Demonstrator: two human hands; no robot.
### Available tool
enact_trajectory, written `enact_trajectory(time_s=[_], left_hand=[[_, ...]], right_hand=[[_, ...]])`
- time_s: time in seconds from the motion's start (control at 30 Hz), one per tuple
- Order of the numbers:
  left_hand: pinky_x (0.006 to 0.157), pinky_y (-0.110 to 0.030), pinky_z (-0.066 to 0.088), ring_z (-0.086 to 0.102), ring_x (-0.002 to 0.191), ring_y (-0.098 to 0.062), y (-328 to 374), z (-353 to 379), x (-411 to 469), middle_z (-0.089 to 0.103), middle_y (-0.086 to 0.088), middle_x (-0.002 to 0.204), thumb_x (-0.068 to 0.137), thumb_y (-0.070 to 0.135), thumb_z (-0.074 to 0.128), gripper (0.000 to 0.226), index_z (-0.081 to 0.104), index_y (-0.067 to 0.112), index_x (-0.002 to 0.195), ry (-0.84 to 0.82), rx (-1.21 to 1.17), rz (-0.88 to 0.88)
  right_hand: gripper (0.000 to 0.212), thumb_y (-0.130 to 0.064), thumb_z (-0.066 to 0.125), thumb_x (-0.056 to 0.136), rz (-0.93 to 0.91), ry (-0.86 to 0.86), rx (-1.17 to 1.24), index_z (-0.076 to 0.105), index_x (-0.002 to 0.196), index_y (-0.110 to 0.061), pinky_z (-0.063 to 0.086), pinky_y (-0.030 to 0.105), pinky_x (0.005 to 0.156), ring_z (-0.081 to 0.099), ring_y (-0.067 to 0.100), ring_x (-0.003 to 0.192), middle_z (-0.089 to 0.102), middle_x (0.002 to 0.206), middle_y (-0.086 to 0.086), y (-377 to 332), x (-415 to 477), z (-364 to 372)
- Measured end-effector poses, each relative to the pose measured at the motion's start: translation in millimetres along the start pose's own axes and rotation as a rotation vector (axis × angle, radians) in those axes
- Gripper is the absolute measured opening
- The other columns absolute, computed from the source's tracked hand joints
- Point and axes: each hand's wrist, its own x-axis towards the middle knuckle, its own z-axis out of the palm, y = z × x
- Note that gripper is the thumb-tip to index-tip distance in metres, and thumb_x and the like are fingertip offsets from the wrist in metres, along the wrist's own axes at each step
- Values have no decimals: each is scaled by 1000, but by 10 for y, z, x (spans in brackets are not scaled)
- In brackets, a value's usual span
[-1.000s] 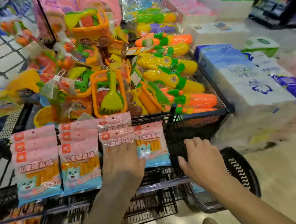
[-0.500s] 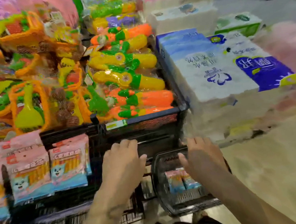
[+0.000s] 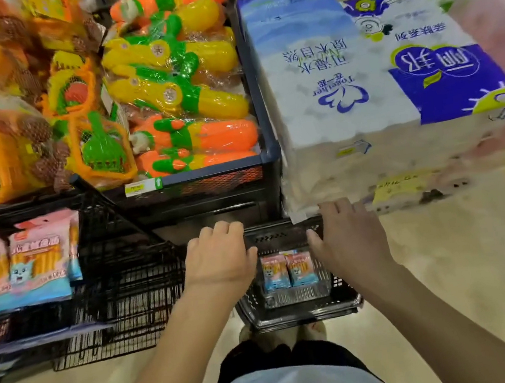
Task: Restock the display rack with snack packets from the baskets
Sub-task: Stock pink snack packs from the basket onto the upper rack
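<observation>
Black basket (image 3: 296, 315) on floor beside display rack (image 3: 120, 273); two snack packets (image 3: 289, 270) lie flat inside; left hand (image 3: 219, 256) and right hand (image 3: 348, 236) grip far rim, fingers (image 3: 223, 227) curled

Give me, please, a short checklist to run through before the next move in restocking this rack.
1. Stock in the basket: ok. Two snack packets lie in the black basket.
2. Space on the rack: ok. Bare wire rack shows to the right of the hung packets.
3. Hands free to pick: cannot tell. The left hand and right hand curl at the basket's far rim, with the fingertips hidden.
4. Same product as on the rack: ok. Both have pink tops and blue bottoms.
5. Basket clear of the toilet paper stack: cannot tell. Its far rim is very close.
</observation>
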Motion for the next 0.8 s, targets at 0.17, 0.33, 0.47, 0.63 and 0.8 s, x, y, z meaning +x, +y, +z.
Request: enact_trajectory(time_s=[0.17,0.33,0.47,0.63,0.8], left_hand=[[104,-40,41,50,129,-26,5,372,157,53,1,141,102,53,48,51,47,24,143,-74,14,10],[103,-42,44,50,130,-26,-40,965,491,55,-1,140,102,49,50,48,49,22,142,-142,-12,27],[100,-44,46,52,128,-30,-92,1694,916,58,-3,134,102,45,52,42,53,20,136,-209,-7,11],[99,-44,47,54,126,-29,-67,3288,1730,58,-4,134,100,42,53,43,53,20,137,-377,23,-22],[92,-39,49,62,115,-27,-72,4429,2236,64,-5,123,102,39,51,35,59,21,130,-404,-44,-30]], right_hand=[[48,-49,49,98,36,-65,2,53,132,-15,45,41,87,55,30,113,59,126,9,28,-17,331],[45,-45,57,94,48,-131,1,58,125,-13,48,42,82,59,34,104,62,116,13,-55,221,933],[43,-42,60,92,72,-190,10,61,120,-10,50,44,81,60,36,101,64,112,14,-58,544,1677],[50,-47,58,92,108,-329,-70,56,127,-12,50,45,86,57,35,113,60,124,15,55,1096,3220],[56,-54,51,97,58,-421,-50,45,138,-17,46,45,98,50,31,127,51,138,10,288,1455,4228]])
